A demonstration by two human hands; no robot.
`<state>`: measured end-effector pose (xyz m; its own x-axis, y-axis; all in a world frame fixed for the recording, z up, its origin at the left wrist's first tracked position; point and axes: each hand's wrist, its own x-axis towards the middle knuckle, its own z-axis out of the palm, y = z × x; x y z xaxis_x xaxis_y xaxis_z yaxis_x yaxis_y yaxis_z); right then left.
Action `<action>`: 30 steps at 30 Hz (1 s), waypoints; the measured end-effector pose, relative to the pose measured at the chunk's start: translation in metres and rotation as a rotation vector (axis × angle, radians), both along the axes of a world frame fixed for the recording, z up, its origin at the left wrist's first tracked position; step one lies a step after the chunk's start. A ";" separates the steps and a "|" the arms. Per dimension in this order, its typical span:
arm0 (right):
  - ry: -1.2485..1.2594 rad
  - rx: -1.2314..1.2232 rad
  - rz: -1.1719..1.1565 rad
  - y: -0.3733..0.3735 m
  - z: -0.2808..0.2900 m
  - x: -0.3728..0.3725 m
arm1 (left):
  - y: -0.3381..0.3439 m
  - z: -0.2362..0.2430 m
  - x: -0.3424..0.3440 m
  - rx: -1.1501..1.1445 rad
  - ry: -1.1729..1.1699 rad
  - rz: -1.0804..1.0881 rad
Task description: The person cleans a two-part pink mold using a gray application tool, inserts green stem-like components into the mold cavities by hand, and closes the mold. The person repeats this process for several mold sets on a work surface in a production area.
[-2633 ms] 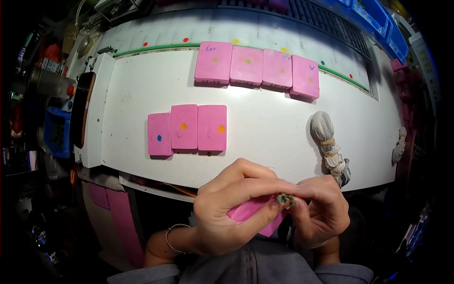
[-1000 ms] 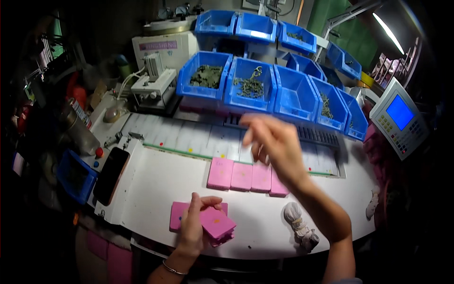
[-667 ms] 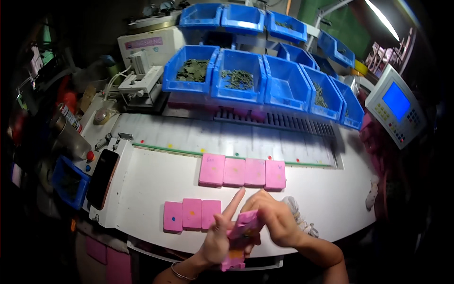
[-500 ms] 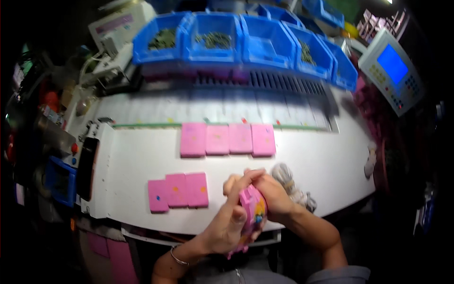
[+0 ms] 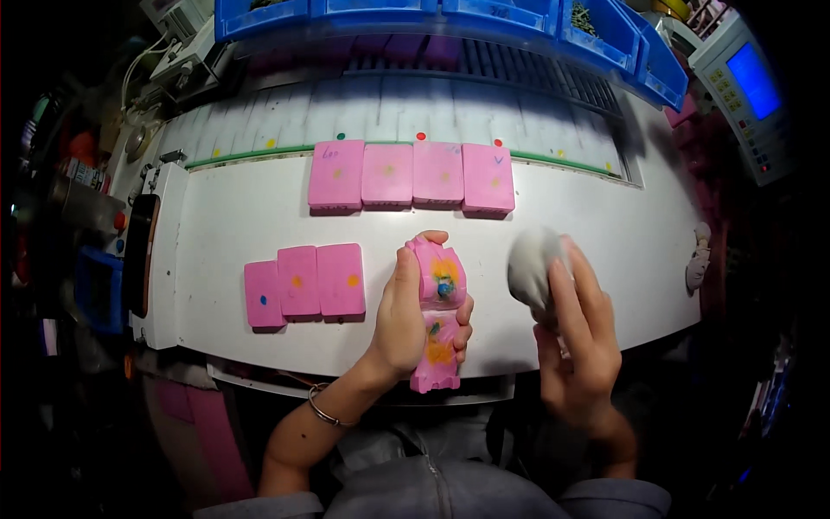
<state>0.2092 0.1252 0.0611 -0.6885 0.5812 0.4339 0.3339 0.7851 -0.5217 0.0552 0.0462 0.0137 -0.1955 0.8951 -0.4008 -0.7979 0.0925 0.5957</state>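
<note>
My left hand (image 5: 402, 320) is closed around an opened pink mould (image 5: 437, 363), its two halves end to end, marked inside with orange, blue and dark green. To its right, my right hand (image 5: 581, 337) grips a pale grey-white cloth bundle (image 5: 534, 268), blurred and held over the worktop. Left of my left hand lie three pink blocks (image 5: 298, 285) side by side, with blue and orange dots on top. Farther back, four pink blocks (image 5: 389, 173) stand in a row along a green strip.
Blue bins (image 5: 493, 17), some with small green pieces, line the back above a slotted rack (image 5: 527, 78). A control panel (image 5: 739, 86) stands back right, a small cloth bundle (image 5: 698, 264) below it. A phone (image 5: 140, 255), blue bin (image 5: 97, 290) and white fixture (image 5: 186, 60) are on the left.
My right hand has left the mould and now holds the cloth bundle that was lying on the worktop. The mould is opened out in my left hand. The view has tilted downward.
</note>
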 end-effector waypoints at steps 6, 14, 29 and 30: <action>-0.258 0.189 0.191 -0.004 -0.013 -0.003 | 0.004 0.005 0.005 0.029 0.407 -0.034; -0.175 0.246 0.162 -0.008 -0.033 0.000 | 0.001 -0.007 -0.001 0.056 0.578 -0.075; -0.154 0.217 0.189 -0.010 -0.030 -0.009 | 0.001 -0.004 0.002 0.082 0.365 -0.061; -0.143 0.040 0.222 -0.008 -0.023 -0.008 | -0.001 -0.004 0.001 0.104 0.330 -0.062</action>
<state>0.2008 0.1169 0.0385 -0.8530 0.3935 0.3429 0.2195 0.8665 -0.4483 0.0560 0.0456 0.0092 -0.2431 0.9420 -0.2312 -0.5552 0.0603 0.8295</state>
